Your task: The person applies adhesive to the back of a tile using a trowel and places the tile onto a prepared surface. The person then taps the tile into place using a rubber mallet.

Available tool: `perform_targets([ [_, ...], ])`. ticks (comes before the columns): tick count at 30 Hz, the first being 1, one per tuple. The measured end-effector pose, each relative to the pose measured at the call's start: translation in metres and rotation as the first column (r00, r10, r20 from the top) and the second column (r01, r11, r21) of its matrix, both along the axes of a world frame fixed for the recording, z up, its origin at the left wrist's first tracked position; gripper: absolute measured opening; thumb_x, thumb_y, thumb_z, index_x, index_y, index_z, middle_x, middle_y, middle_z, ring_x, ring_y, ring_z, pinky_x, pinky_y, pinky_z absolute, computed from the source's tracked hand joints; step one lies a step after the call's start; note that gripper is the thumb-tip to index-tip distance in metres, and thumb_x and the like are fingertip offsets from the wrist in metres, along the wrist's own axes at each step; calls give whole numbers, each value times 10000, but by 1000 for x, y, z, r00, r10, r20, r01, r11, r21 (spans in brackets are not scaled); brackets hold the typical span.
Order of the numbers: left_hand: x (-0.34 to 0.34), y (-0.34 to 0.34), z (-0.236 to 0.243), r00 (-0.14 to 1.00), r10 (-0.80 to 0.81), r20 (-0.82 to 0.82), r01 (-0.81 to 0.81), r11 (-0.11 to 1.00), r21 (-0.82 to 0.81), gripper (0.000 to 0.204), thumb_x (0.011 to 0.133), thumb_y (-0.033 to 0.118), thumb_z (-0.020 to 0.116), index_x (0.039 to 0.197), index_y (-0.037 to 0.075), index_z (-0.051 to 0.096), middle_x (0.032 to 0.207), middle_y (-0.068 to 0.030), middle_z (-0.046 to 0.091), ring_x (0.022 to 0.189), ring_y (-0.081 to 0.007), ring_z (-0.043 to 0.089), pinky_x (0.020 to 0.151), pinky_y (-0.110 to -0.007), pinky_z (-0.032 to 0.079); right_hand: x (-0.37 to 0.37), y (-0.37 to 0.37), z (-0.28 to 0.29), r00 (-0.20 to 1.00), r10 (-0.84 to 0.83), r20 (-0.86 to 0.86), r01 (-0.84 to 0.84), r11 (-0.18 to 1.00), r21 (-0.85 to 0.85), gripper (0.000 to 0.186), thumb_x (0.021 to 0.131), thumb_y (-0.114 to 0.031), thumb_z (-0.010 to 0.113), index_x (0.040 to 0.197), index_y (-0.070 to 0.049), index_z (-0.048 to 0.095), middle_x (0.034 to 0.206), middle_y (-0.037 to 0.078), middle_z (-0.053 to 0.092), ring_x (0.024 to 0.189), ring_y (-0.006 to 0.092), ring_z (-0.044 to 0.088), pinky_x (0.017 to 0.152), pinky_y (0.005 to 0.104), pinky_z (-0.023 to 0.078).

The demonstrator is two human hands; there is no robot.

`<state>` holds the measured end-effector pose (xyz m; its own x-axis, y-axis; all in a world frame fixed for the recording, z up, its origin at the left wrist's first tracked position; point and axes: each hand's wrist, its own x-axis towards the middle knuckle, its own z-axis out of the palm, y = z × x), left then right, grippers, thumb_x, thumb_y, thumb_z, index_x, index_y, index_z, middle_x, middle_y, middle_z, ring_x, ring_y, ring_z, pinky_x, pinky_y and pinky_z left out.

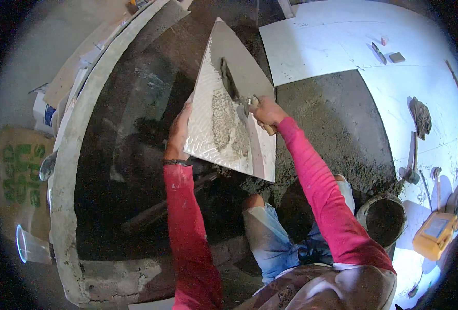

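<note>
A large tile [247, 64] is held up in front of me, tilted, its ridged back facing me. My left hand [179, 133] grips its left edge near the lower corner. In my right hand [268, 112] is a trowel [228, 80], fingers closed round its wooden handle. The trowel's dark blade lies against or just above the back of the tile; I cannot tell which. Rough grey mortar [222, 121] is spread over the lower middle of that back, with a smoother smear to its right.
A grey mortar bed [327, 111] lies beyond my knees, bordered by white tiles [317, 44]. At right are a bucket [362, 213], a yellow case-like device [435, 235], a mallet [412, 174] and dark gloves [420, 118]. A curved concrete ledge [66, 206] runs along the left.
</note>
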<state>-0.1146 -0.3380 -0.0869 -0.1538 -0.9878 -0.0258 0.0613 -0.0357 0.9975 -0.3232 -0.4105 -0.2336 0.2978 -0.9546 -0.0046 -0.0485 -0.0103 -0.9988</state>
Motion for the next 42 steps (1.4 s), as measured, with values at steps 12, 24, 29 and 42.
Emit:
perform_targets([
  [12, 9, -5, -13, 980, 99, -170, -79, 990, 120, 420, 960, 292, 438, 1290, 42, 507, 1240, -90, 571, 1073, -203, 572, 945, -324, 437, 35, 161, 5, 981, -161, -104, 93, 874, -478, 340, 849, -222, 587, 1023, 47, 474, 691, 288, 551, 660, 458, 564, 564, 492, 451],
  [24, 10, -3, -15, 964, 42, -264, 1, 987, 163, 411, 958, 311, 428, 1269, 60, 523, 1196, -78, 596, 1048, -202, 575, 922, -336, 439, 48, 207, -25, 973, -229, -35, 173, 818, -549, 318, 852, -189, 597, 1095, -21, 479, 627, 246, 555, 565, 440, 564, 504, 480, 441],
  [29, 0, -7, -15, 956, 22, -293, -2, 998, 69, 397, 964, 293, 422, 1274, 69, 527, 1193, -70, 596, 1047, -201, 575, 927, -324, 437, 13, 191, 1, 951, -247, -184, 121, 850, -513, 280, 838, -166, 605, 1039, -43, 453, 659, 235, 566, 591, 438, 564, 516, 494, 442],
  [42, -6, -3, -9, 981, 67, -180, -48, 993, 111, 421, 978, 297, 380, 1321, 73, 475, 1267, -62, 543, 1105, -193, 537, 960, -325, 406, 31, 23, -5, 736, -618, -276, 286, 654, -701, 392, 844, -264, 553, 1145, -34, 450, 709, 233, 612, 636, 444, 593, 595, 538, 480],
])
